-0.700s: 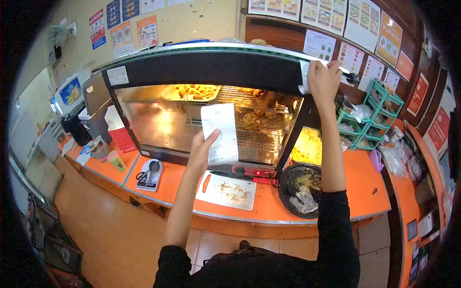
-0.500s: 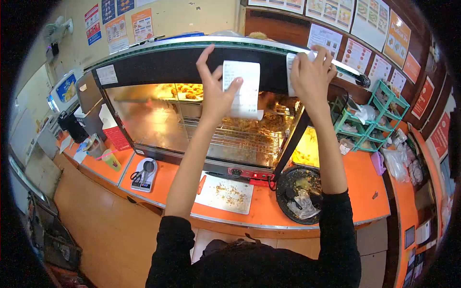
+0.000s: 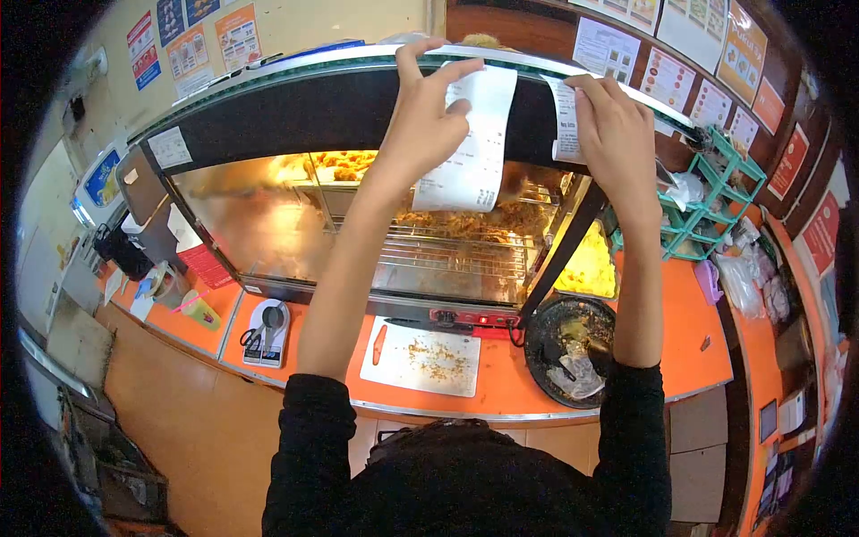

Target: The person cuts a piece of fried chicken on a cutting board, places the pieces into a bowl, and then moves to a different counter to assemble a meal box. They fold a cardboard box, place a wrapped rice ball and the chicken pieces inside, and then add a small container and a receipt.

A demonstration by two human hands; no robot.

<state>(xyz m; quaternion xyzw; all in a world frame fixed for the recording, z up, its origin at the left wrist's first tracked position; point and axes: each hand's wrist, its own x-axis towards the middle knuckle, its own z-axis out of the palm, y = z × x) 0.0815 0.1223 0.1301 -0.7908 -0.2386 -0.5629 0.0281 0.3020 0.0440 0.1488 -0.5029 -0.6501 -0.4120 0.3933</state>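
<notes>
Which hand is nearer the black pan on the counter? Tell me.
Right. The right hand is almost directly above the pan; the left hand sits farther left.

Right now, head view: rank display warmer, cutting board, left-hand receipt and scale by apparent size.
1. display warmer: by far the largest.
2. cutting board and receipt in the left hand: they look about alike, and the receipt is nearer the camera, so no ranking.
3. scale: smallest.
</notes>
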